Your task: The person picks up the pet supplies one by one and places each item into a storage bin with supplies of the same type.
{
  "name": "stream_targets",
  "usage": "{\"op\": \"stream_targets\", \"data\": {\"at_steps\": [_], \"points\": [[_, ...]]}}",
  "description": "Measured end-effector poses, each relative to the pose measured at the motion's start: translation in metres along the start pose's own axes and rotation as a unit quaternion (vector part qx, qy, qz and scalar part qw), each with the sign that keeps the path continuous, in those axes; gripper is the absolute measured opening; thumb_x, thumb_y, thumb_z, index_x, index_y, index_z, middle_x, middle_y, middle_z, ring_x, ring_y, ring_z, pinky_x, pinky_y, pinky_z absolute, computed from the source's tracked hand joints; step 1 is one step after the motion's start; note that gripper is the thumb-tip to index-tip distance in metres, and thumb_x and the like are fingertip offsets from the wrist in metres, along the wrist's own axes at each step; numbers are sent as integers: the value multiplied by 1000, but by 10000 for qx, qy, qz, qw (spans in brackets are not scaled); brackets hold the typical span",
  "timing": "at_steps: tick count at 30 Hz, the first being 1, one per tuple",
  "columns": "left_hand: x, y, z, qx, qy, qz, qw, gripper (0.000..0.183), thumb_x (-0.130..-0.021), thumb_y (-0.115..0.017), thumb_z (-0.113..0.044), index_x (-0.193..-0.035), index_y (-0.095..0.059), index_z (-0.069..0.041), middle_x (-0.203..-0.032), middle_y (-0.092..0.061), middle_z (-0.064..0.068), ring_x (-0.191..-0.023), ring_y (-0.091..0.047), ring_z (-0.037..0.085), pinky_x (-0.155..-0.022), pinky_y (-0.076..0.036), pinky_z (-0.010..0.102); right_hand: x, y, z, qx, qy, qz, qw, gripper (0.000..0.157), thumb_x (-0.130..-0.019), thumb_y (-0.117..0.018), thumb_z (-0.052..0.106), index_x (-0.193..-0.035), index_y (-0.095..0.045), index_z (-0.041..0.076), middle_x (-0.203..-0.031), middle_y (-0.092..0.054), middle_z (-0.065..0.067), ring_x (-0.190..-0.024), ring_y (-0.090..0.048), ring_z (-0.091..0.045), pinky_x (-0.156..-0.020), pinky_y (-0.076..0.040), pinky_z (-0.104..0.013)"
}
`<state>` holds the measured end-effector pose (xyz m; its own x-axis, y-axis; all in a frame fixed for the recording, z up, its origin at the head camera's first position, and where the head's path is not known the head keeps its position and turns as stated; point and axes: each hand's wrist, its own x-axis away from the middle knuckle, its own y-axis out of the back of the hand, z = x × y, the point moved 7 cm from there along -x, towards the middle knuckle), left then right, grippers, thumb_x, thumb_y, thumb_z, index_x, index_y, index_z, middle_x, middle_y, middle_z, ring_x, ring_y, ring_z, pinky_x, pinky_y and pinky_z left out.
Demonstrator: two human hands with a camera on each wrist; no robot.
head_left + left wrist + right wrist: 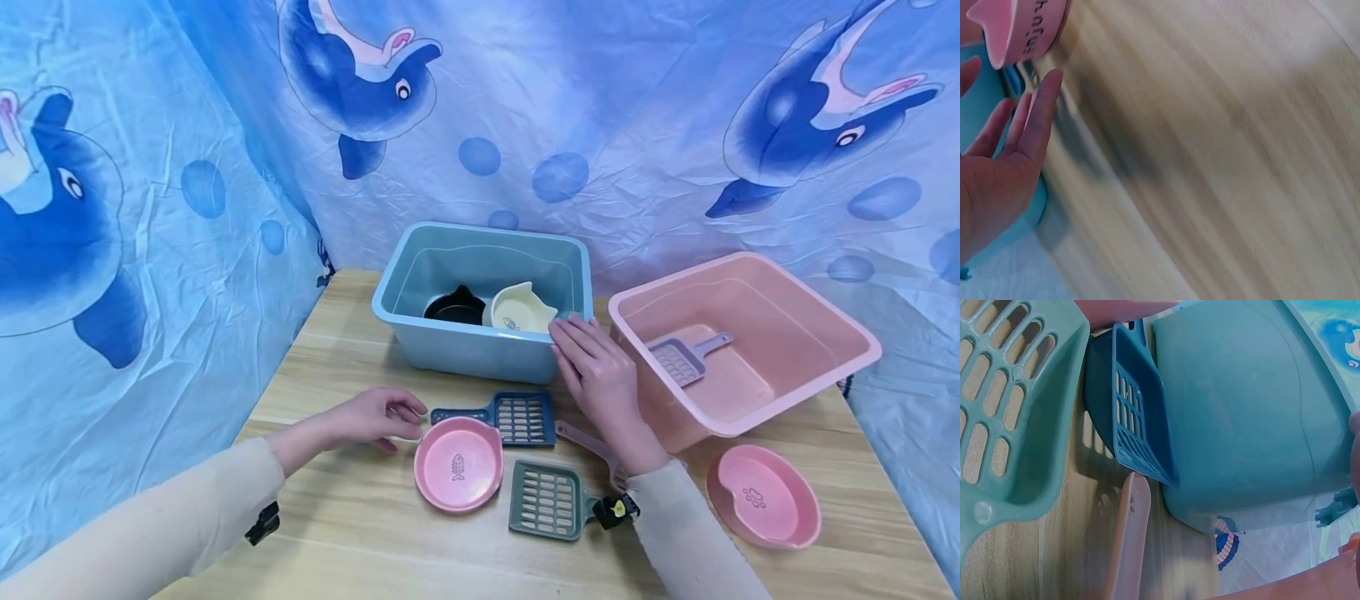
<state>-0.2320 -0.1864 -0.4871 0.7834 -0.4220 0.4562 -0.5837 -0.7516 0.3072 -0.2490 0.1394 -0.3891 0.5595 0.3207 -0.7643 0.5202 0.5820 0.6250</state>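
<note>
My right hand rests its extended fingers on the front right corner of the blue litter box. Inside that box are a black bowl and a cream cat-eared bowl. Holding nothing, my left hand hovers with loosely bent fingers just left of a pink cat-eared bowl with a fishbone print. Behind this bowl lies a dark blue litter scoop, its handle pointing at my left fingertips. Under my right forearm are a green litter scoop and a pale pink handle.
To the right stands a pink litter box, holding a purple litter scoop. Another pink bowl with a paw print sits near the right edge of the wooden table. A dolphin-print curtain hangs behind.
</note>
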Motion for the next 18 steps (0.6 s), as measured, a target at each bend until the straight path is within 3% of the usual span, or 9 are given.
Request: {"op": "stream_targets", "data": {"at_steps": [7,18], "points": [[-12,-11,1,-96,-141,-311,9994,51,-89,-86,-13,-134,-65,1,-119,-70,13,-98,-72,21,-78,-68,40,2,-2,-3,-17,0,-6,10000,44,-96,-81,17,-139,-72,10,-133,-74,-12,-132,-67,-32,-114,-49,-58],[-12,-23,4,225,-69,-312,9992,41,-85,-85,-3,-121,-65,2,-105,-67,15,-87,-72,22,-75,-68,42,1,-3,-4,66,-32,50,10000,43,-97,-80,17,-138,-73,9,-133,-74,-13,-131,-67,-33,-120,-44,-52]]}}
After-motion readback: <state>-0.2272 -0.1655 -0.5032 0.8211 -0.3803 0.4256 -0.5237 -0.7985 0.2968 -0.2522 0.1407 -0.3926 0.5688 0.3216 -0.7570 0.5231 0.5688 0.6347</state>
